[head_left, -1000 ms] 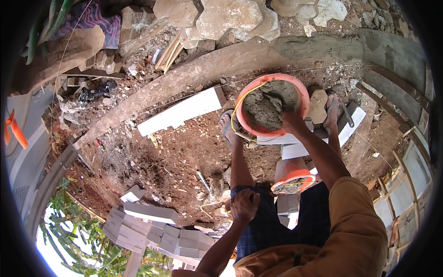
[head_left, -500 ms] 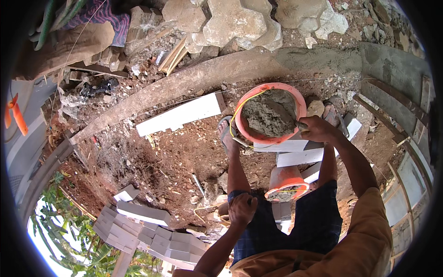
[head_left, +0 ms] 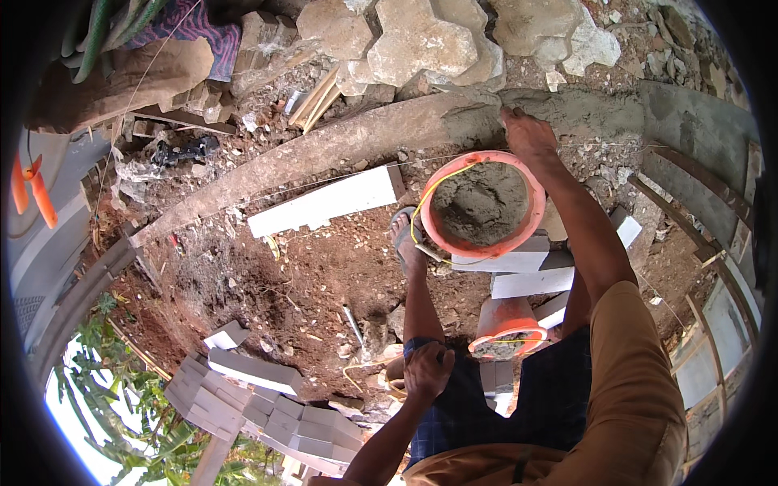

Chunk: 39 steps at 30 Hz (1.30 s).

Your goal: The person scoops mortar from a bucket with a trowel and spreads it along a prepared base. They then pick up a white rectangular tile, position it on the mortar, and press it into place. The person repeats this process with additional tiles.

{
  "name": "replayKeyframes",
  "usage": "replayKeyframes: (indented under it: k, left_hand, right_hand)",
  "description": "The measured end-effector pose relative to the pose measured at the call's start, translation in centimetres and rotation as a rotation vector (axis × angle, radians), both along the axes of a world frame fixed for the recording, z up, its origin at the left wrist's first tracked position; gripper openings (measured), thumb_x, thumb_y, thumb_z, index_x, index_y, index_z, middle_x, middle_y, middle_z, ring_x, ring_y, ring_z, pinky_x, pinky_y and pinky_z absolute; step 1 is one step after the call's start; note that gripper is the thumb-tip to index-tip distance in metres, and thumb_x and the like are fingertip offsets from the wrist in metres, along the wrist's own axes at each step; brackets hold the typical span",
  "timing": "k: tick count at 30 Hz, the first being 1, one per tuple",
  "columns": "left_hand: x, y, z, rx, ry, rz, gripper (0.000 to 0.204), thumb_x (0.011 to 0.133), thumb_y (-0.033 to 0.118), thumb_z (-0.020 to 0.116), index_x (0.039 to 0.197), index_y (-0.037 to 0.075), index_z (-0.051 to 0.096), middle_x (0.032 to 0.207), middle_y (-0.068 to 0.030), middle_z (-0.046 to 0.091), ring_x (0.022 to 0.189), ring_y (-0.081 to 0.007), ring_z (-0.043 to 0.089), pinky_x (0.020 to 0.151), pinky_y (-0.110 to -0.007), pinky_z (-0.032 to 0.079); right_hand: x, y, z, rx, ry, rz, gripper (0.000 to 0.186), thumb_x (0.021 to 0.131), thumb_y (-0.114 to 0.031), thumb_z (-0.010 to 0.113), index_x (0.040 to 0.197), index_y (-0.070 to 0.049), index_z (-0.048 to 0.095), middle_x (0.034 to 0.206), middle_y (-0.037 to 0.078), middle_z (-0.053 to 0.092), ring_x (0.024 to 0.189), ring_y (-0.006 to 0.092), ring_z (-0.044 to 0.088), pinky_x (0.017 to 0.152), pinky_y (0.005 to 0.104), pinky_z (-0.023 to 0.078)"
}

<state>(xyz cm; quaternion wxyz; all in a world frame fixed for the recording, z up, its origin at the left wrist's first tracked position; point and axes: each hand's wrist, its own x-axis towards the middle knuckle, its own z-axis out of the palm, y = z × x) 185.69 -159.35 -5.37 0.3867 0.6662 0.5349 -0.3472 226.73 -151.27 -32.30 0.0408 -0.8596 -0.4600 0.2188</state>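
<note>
My right hand (head_left: 528,134) lies stretched out on the grey wet mortar (head_left: 592,109) that tops a curved concrete wall (head_left: 340,146). Only its back shows, with the fingers flat on the mortar. Just below it stands an orange bucket (head_left: 478,249), full of grey mortar (head_left: 482,202) and resting on white blocks (head_left: 531,283). My left hand (head_left: 428,368) rests on my knee, on blue checked shorts, and holds nothing. My sandalled foot (head_left: 405,239) is planted beside the bucket on its left.
A second, smaller orange bucket (head_left: 506,316) sits between my legs. A long white block (head_left: 324,202) lies on the red earth. More white blocks are stacked at the lower left (head_left: 243,397). Hexagonal paving stones (head_left: 421,40) are heaped beyond the wall.
My right hand has left the rim of the orange bucket and reached up onto the wall's wet mortar. The left hand has stayed on my knee.
</note>
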Motion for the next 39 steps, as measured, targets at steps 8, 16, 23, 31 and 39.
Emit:
replayKeyframes:
  k: [8,16,23,31,39]
  left_hand:
    - [-1.0,-0.9,-0.2,-0.005,0.000,-0.006,0.022,0.089,0.033,0.066,0.087,0.011,0.069,0.093,-0.0102,0.072,0.095,-0.0313,0.068,0.093,-0.046,0.047]
    - [-1.6,-0.2,-0.4,0.045,-0.081,0.026,0.021,0.088,0.032,0.067,0.086,0.011,0.069,0.093,-0.0096,0.072,0.095,-0.0316,0.068,0.092,-0.045,0.048]
    - [-4.0,-1.4,-0.7,0.067,-0.157,0.123,0.020,0.087,0.031,0.068,0.086,0.011,0.069,0.092,-0.0095,0.071,0.092,-0.0316,0.068,0.092,-0.046,0.048]
    - [-4.4,-2.2,-0.3,0.038,-0.104,0.088,0.018,0.086,0.027,0.069,0.083,0.010,0.067,0.087,-0.0102,0.069,0.090,-0.0317,0.067,0.088,-0.047,0.047]
    - [-4.5,-4.3,-1.4,0.030,-0.123,0.086,0.022,0.086,0.033,0.066,0.088,0.012,0.071,0.095,-0.0067,0.072,0.097,-0.0275,0.067,0.095,-0.045,0.043]
  right_hand:
    - [-5.3,-7.7,19.5,-0.354,0.095,0.217,0.028,0.085,-0.011,0.065,0.112,-0.004,0.060,0.097,0.013,0.068,0.083,0.0300,0.072,0.070,0.0446,0.057]
    - [-23.1,-10.3,-2.8,-0.300,-0.212,0.202,0.020,0.079,-0.012,0.064,0.096,-0.001,0.066,0.083,0.007,0.062,0.078,0.0200,0.069,0.055,0.0332,0.053]
    - [-12.9,-15.2,11.2,-0.307,0.021,0.157,0.022,0.088,-0.014,0.062,0.107,-0.003,0.059,0.078,0.012,0.063,0.066,0.0267,0.071,0.059,0.0409,0.059]
    - [-17.5,-12.1,-1.5,-0.504,0.962,-0.411,0.046,0.088,-0.023,0.076,0.122,-0.002,0.054,0.078,0.013,0.066,0.055,0.0202,0.062,0.046,0.0384,0.051]
    - [-18.6,-13.8,-1.0,-0.400,1.291,-0.620,0.040,0.091,-0.015,0.069,0.125,-0.008,0.049,0.069,0.001,0.053,0.051,0.0107,0.050,0.042,0.0307,0.042]
